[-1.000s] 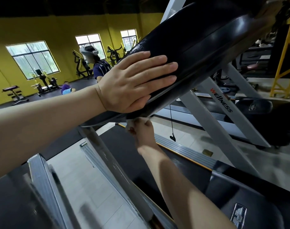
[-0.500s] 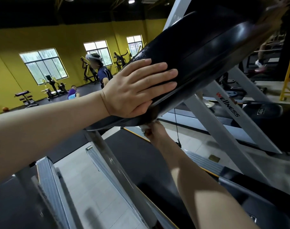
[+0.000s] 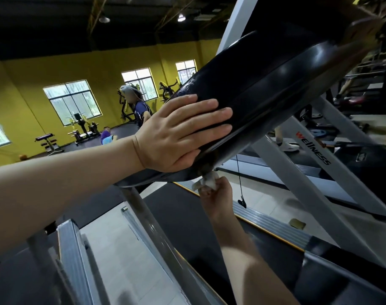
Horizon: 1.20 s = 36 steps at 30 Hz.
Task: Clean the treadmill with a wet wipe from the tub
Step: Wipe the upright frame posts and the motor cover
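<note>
The treadmill's black console (image 3: 264,84) tilts across the upper middle of the head view, seen from its back. My left hand (image 3: 178,137) lies flat on it with straight fingers. Beneath the console's lower edge my right hand (image 3: 216,194) grips a crumpled white wet wipe (image 3: 206,181) and holds it up against the underside. The grey upright (image 3: 150,234) runs down from the console to the black belt (image 3: 178,216). The tub is not in sight.
A second treadmill's grey "wellness" post (image 3: 313,148) stands at right. A black safety cord with clip (image 3: 241,201) hangs from the console. A person (image 3: 141,108) stands by gym machines near the yellow wall (image 3: 29,75); another (image 3: 107,137) sits low.
My right hand with the wipe has slid rightward along the console's underside. My left hand has stayed flat on the console. The view has tipped upward a little.
</note>
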Available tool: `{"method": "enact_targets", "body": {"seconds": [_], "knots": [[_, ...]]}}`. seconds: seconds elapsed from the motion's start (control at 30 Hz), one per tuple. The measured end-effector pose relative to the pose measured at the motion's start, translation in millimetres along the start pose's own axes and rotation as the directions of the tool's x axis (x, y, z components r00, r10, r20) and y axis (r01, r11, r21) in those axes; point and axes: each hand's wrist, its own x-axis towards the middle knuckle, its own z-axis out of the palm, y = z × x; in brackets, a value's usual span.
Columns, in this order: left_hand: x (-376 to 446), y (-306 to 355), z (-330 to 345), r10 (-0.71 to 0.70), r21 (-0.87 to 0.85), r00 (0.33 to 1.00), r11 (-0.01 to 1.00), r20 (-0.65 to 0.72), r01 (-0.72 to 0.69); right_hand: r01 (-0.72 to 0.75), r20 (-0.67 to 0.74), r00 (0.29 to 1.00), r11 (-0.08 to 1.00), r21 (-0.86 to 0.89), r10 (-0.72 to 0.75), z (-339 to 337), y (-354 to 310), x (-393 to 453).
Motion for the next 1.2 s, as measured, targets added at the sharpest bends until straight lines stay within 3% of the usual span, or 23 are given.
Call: {"method": "enact_targets", "body": {"seconds": [0.13,0.23,0.3,0.37,0.5,0.6,0.63,0.77,0.83,0.87,0.9,0.97,1.0,1.03,1.07,1.1,1.2], "knots": [[-0.7,-0.9,-1.6,-0.002,-0.010,1.000,1.000,0.015,0.003,-0.075,-0.024,0.997,0.991,0.110,0.078,-3.4,9.9,11.1],[-1.8,-1.7,-0.6,-0.003,-0.008,1.000,1.000,0.015,0.004,-0.077,-0.082,0.994,0.997,0.007,0.078,-8.4,6.1,12.6],[-2.7,-1.2,-0.3,-0.007,0.001,1.000,1.000,0.017,0.007,-0.072,-0.192,0.981,0.980,-0.187,0.036,-16.6,1.5,10.7],[-2.9,-0.8,0.0,-0.009,-0.001,1.000,1.000,0.014,0.009,-0.068,-0.189,0.981,0.983,-0.170,0.035,-18.0,-4.0,9.4],[-2.7,-1.6,0.7,0.000,0.003,1.000,1.000,-0.002,0.000,0.178,-0.085,0.982,0.980,0.091,-0.171,8.8,-20.5,0.1],[-3.2,0.1,0.0,-0.005,0.013,1.000,1.000,0.005,0.005,0.385,-0.208,0.900,0.922,-0.031,-0.383,24.4,-24.8,-8.4],[-2.3,0.4,-0.9,-0.005,0.013,1.000,1.000,0.008,0.005,0.375,-0.252,0.887,0.923,-0.092,-0.385,27.2,-20.1,-5.2],[9.0,-6.9,-10.2,0.062,-0.005,0.998,0.998,0.029,-0.062,0.029,-0.438,0.895,0.990,-0.141,-0.089,37.8,-11.0,-13.5],[22.4,-15.3,-15.1,0.135,-0.025,0.989,0.991,0.059,-0.134,0.099,-0.400,0.898,0.969,-0.227,-0.185,52.2,-31.5,-20.8],[30.2,-18.7,-17.4,0.177,-0.046,0.981,0.984,0.078,-0.174,0.243,-0.346,0.880,0.934,-0.261,-0.325,60.3,-43.9,-28.7],[38.0,-21.7,-18.8,0.216,-0.079,0.971,0.975,0.100,-0.209,0.428,-0.291,0.811,0.854,-0.295,-0.507,70.1,-57.0,-40.3],[55.1,-28.1,-21.6,0.278,-0.158,0.948,0.954,0.155,-0.254,0.706,-0.149,0.616,0.626,-0.331,-0.774,88.3,-79.4,-59.1],[64.4,-32.1,-23.1,0.296,-0.188,0.938,0.946,0.182,-0.262,0.772,-0.077,0.532,0.521,-0.364,-0.843,95.4,-85.1,-63.7],[73.4,-37.0,-24.3,0.305,-0.207,0.929,0.942,0.208,-0.263,0.789,-0.040,0.500,0.474,-0.391,-0.865,98.8,-86.4,-61.6],[81.7,-41.7,-25.0,0.310,-0.220,0.922,0.940,0.230,-0.261,0.771,-0.044,0.494,0.461,-0.439,-0.868,99.1,-85.4,-60.8],[89.5,-45.8,-25.2,0.314,-0.230,0.915,0.938,0.252,-0.259,0.722,-0.103,0.538,0.521,-0.456,-0.837,98.3,-85.6,-56.9],[105.7,-50.0,-23.3,0.339,-0.264,0.888,0.928,0.311,-0.262,0.418,-0.331,0.739,0.785,-0.458,-0.587,78.2,-88.5,-37.8]]}}
